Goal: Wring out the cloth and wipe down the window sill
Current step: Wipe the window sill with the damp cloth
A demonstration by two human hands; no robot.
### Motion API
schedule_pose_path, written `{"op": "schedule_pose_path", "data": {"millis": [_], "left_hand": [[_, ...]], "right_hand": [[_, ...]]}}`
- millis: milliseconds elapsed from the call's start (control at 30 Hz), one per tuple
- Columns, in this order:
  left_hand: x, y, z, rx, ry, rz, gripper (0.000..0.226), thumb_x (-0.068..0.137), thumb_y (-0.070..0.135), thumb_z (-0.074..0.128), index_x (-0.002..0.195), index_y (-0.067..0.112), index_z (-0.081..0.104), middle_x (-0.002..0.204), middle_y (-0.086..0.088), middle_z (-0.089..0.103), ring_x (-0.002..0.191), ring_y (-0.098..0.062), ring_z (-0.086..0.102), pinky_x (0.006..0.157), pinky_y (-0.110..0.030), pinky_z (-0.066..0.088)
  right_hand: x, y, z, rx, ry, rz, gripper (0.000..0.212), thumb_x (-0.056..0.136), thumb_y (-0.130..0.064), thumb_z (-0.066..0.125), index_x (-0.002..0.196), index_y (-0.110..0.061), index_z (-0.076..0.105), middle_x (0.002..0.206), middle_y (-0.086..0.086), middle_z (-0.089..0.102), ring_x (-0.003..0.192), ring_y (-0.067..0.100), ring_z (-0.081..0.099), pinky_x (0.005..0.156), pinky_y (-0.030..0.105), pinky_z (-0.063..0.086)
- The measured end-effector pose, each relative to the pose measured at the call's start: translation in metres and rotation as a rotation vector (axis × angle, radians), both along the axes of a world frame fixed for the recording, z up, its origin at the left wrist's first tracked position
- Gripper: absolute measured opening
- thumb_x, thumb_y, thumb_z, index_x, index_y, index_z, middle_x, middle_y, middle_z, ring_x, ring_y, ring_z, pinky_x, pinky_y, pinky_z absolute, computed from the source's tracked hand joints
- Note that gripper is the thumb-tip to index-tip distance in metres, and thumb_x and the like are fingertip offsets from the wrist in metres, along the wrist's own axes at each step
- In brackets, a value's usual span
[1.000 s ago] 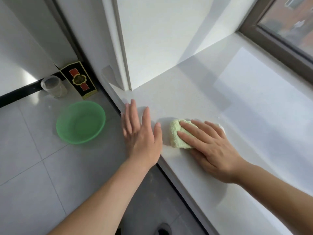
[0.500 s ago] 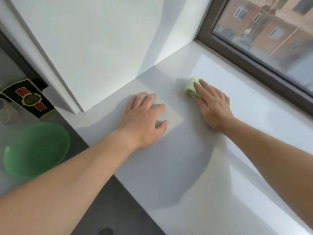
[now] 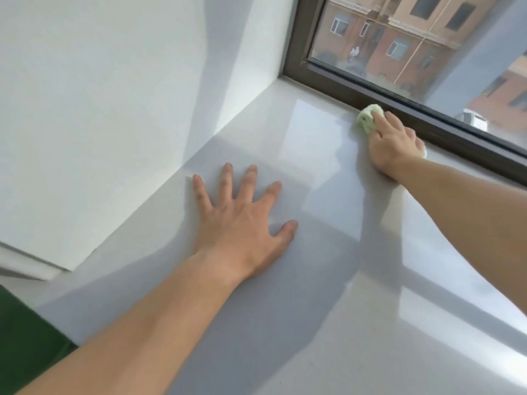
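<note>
My left grip (image 3: 242, 223) lies flat on the window sill (image 3: 285, 323), palm down and open, fingers spread wide and straight, holding nothing. It rests in the shaded middle of the sill, just right of the white side wall (image 3: 114, 109) that rises along the left edge.

My right grip (image 3: 390, 143) reaches to the far side of the sill, right up at the dark window frame (image 3: 467, 149). It presses down on the pale green cloth (image 3: 366, 118) with its fingers (image 3: 380, 119) laid over the top, not wrapped round it. The cloth is bunched into a small wad that sticks out to the left of my fingertips, lying on the sill and touching the bottom rail of the frame. A small pale scrap shows at the right edge of that hand; I cannot tell whether it belongs to the cloth.

The two grips are well apart, the left one nearer to me. Bright patches of sunlight fall across the glossy sill between them and to the right. Through the glass (image 3: 484, 52) I see a brick building (image 3: 399, 44) with windows. At the near left, below the sill's edge, there is a blurred dark green shape (image 3: 22, 352) that I cannot make out.
</note>
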State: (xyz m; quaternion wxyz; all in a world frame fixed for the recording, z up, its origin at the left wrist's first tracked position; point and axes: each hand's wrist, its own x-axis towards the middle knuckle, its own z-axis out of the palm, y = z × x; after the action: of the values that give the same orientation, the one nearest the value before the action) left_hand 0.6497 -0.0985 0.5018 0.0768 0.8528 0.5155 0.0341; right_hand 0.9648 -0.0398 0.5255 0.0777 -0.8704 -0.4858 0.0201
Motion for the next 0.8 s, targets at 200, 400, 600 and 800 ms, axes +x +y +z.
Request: {"op": "schedule_pose_path", "data": {"millis": [200,400,600,800], "left_hand": [[-0.001,-0.003,0.003,0.035,-0.042,-0.05,0.07,0.085,0.071,0.018,0.148,0.041,0.02,0.163,-0.002,0.008,0.149,-0.031,-0.004,0.111,-0.067,-0.008],[0.001,-0.006,0.003,0.035,-0.107,-0.139,0.068,0.085,0.064,0.019,0.145,0.036,0.035,0.161,-0.004,0.021,0.149,-0.027,0.009,0.118,-0.058,0.001],[0.001,-0.008,0.007,-0.023,-0.07,-0.127,0.075,0.081,0.072,0.017,0.149,0.04,0.021,0.164,0.0,0.006,0.15,-0.024,-0.005,0.117,-0.056,-0.008],[0.001,-0.028,0.01,-0.044,-0.049,-0.107,0.071,0.085,0.063,0.016,0.15,0.035,0.019,0.164,-0.004,0.004,0.15,-0.023,-0.005,0.117,-0.056,-0.005]], "right_hand": [[-0.029,-0.002,-0.01,0.023,0.005,0.017,0.052,0.096,-0.037,0.026,0.148,-0.043,0.021,0.16,-0.009,0.019,0.143,0.028,0.022,0.115,0.047,0.014],[0.02,-0.027,0.002,-0.038,0.059,-0.01,0.051,0.1,-0.045,0.021,0.151,-0.044,0.017,0.162,-0.016,0.014,0.147,0.026,0.016,0.117,0.045,0.009],[-0.05,-0.073,-0.012,0.006,0.007,0.33,0.049,0.103,-0.046,0.025,0.151,-0.046,0.017,0.162,-0.015,0.013,0.147,0.018,0.015,0.116,0.041,0.008],[-0.003,-0.057,-0.002,-0.032,0.051,0.019,0.051,0.1,-0.044,0.025,0.15,-0.044,0.02,0.162,-0.013,0.015,0.146,0.027,0.02,0.116,0.045,0.011]]}}
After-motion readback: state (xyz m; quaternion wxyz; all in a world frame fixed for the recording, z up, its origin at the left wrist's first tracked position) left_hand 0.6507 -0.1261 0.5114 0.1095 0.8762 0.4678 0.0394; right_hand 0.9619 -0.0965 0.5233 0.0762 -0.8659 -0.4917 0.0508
